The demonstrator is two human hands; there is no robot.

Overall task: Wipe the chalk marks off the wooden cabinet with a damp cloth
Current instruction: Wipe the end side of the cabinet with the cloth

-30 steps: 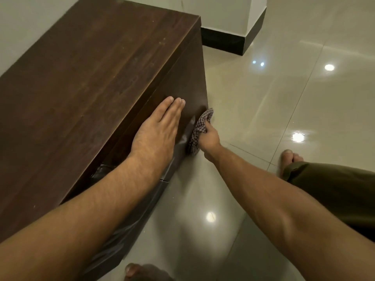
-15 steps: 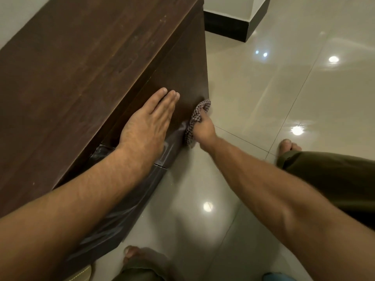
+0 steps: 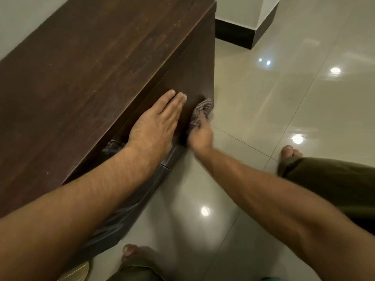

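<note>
Left hand (image 3: 158,126) lies flat on the front face of the dark wooden cabinet (image 3: 91,78), fingers (image 3: 174,101) straight and together. Right hand (image 3: 199,135) grips a bunched checked cloth (image 3: 200,109), pressed against that face near its far lower corner, just above the glossy tiled floor (image 3: 274,110).

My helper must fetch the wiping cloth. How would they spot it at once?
Find the dark wooden cabinet against the wall and follow its front face to the far corner. There the right hand holds a bunched cloth against the wood. It is the only checked fabric; the left hand beside it lies flat, holding nothing.
</note>
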